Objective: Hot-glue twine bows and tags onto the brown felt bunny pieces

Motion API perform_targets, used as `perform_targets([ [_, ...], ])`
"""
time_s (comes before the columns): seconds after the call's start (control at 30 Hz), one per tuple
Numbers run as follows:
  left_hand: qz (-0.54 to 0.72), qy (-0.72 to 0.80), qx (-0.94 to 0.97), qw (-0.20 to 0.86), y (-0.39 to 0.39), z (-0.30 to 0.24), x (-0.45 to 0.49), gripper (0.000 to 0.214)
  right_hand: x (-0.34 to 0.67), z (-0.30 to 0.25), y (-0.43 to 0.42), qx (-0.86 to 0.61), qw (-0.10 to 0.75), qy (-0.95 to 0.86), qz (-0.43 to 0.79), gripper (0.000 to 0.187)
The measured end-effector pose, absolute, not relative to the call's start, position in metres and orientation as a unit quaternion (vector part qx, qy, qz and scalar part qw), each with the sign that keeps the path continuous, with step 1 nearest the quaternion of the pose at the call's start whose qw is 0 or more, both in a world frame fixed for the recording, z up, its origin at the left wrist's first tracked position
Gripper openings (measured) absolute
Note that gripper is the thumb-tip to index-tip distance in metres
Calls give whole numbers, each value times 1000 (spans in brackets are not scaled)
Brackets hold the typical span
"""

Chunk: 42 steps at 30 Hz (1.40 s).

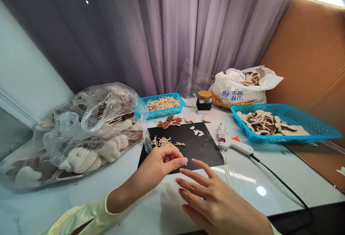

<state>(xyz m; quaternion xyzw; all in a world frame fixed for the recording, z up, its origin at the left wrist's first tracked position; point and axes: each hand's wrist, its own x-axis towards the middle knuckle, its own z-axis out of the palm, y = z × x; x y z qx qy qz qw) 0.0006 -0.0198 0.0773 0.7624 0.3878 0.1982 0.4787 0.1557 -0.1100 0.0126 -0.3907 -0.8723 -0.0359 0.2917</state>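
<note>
My left hand (167, 163) is closed in a pinch over the front edge of a black mat (185, 152). Whatever lies between its thumb and forefinger, if anything, is too small to make out. Just to the right, my right hand (205, 191) is open, its fingers apart and pointing toward the left thumb. On the mat beyond the left hand lie several knotted cream cord loops (163, 140), with one cord bow (180, 144) beside them. Small white labels (196, 131) rest near the mat's far right corner. Brown and cream fabric pieces (170, 121) sit behind the mat.
On the left bulges a clear plastic bag (88, 120) of plush pieces. A blue basket (161, 112) holds cords; beside it stands a yellow-lidded jar (204, 102). A glue gun (234, 145) with a black cable lies right, near a blue tray (285, 140) and a white bag (234, 87).
</note>
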Motion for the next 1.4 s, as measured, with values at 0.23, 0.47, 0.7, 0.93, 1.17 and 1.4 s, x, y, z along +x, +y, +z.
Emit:
perform_targets([
  [0.23, 333, 395, 739, 432, 1, 96, -16, 15, 159, 20, -112, -407, 217, -887, 10, 31],
  [0.47, 643, 386, 544, 376, 34, 131, -65, 9, 168, 9, -111, -398, 203, -891, -78, 35],
  [0.7, 508, 439, 626, 397, 22, 115, -63, 11, 154, 17, -109, -295, 141, -924, -197, 15],
  [0.93, 210, 397, 659, 603, -16, 93, -41, 26, 173, 38, -106, -400, 315, -854, -103, 21],
  [1.17, 130, 350, 621, 689, -36, 90, -20, 31, 163, 25, -96, -451, 482, -745, 93, 33],
  [1.4, 84, 307, 513, 797, -46, 84, -11, 27, 156, 30, -97, -430, 518, -686, 277, 28],
])
